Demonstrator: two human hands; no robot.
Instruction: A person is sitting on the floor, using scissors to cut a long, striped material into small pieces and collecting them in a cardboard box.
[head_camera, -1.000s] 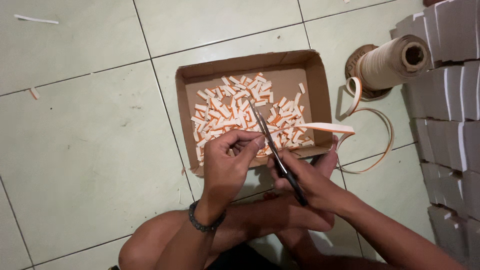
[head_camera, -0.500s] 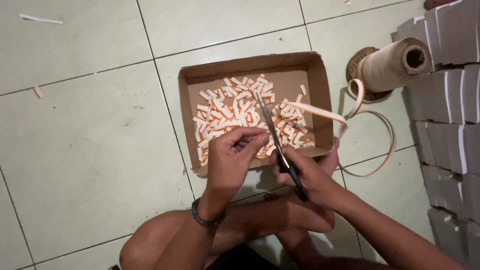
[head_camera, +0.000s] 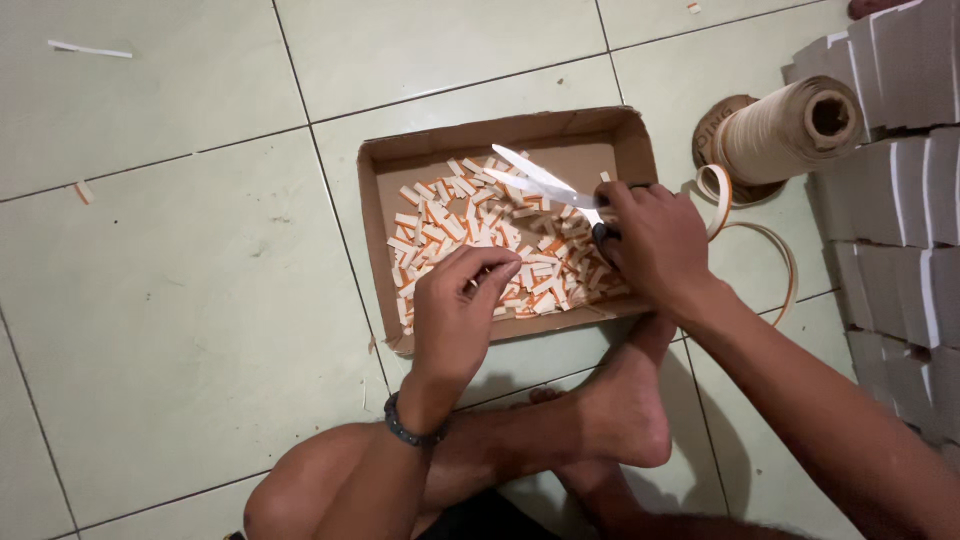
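My right hand (head_camera: 650, 240) grips the black handles of a pair of scissors (head_camera: 540, 182) over the right side of a shallow cardboard box (head_camera: 500, 128). The blades are apart and point toward the box's far left. My left hand (head_camera: 458, 312) hovers over the near part of the box with its fingertips pinched together just above a heap of short white-and-orange cut pieces (head_camera: 470, 225); I see nothing between the fingers. A white-and-orange strip (head_camera: 716, 190) curls from beside my right hand to a roll (head_camera: 790, 130) lying on the floor at the right.
Stacks of white folded cartons (head_camera: 900, 200) line the right edge. My bare foot (head_camera: 620, 400) and crossed legs lie just in front of the box. The floor is pale green tile, with a few stray scraps (head_camera: 88, 49) at the far left.
My right hand carried the scissors from the box's near middle to its right side and the blades opened. The strip no longer stretches between my hands. My left hand stays pinched over the pieces.
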